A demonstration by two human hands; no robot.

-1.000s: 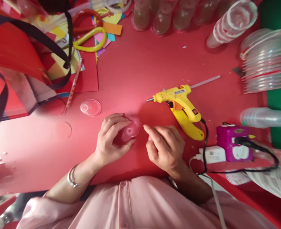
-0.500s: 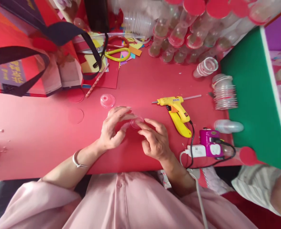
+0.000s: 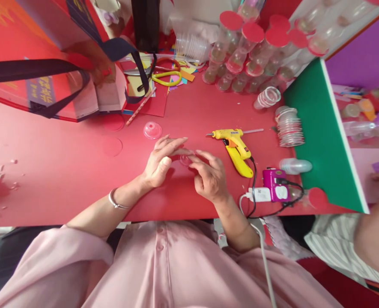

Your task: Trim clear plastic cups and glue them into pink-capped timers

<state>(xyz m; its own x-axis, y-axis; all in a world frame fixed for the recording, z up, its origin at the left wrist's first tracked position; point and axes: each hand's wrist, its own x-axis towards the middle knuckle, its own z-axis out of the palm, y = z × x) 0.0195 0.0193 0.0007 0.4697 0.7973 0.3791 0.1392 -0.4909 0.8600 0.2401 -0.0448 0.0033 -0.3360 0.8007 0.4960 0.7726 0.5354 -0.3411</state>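
A small clear plastic dome lid (image 3: 186,159) sits between my two hands over the red table (image 3: 64,171). My left hand (image 3: 162,161) holds it from the left, fingers stretched over its top. From the right, the fingertips of my right hand (image 3: 208,176) pinch its edge. Another clear dome lid (image 3: 152,130) lies on the table just beyond my left hand. A yellow glue gun (image 3: 236,145) lies to the right of my hands, its nozzle pointing left.
A red bag with dark straps (image 3: 41,81) stands at the back left. Scissors and coloured paper (image 3: 163,77) lie behind. Clear cups with red lids (image 3: 250,55) and stacked lids (image 3: 290,127) crowd the back right. A purple device (image 3: 274,190) with cables sits near the edge. Another person (image 3: 362,244) sits at right.
The view has pulled back and up, showing more table. My right hand has come in to the lid, and both hands now hold it.
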